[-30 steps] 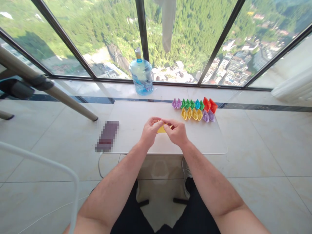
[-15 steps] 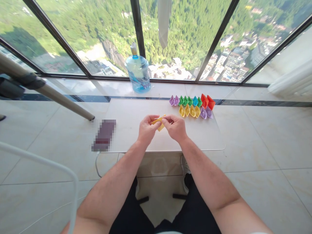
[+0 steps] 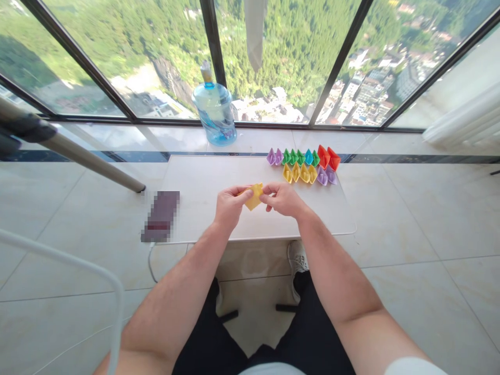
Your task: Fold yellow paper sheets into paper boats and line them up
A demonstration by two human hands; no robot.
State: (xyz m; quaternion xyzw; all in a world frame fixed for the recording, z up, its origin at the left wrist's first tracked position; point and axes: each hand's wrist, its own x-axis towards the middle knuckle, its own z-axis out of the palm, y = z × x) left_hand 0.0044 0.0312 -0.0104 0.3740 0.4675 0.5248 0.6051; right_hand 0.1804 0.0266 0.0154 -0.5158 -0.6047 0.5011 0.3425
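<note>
A small piece of folded yellow paper [image 3: 253, 199] is held up over the low white table [image 3: 199, 177]. My left hand [image 3: 231, 204] pinches its left side, thumb on top. At its right edge, the thumb and fingers of my right hand [image 3: 285, 199] are closed on the paper. Beyond my hands, at the table's far right, stand two rows of folded paper boats. The back row has purple, green [image 3: 292, 157], blue and red boats [image 3: 328, 158]; the front row has yellow [image 3: 300, 173] and purple ones [image 3: 327, 176].
A phone-like, pixelated dark object [image 3: 161, 214] with a cable lies at the table's left end. A large blue water bottle [image 3: 214, 114] stands by the window. A pole [image 3: 94, 151] slants in from the left, above a white curved tube [image 3: 78, 263].
My right hand has shifted slightly right and turned, and more of the yellow paper's face shows. The whole view has moved a little, so the table and boats appear slightly further left.
</note>
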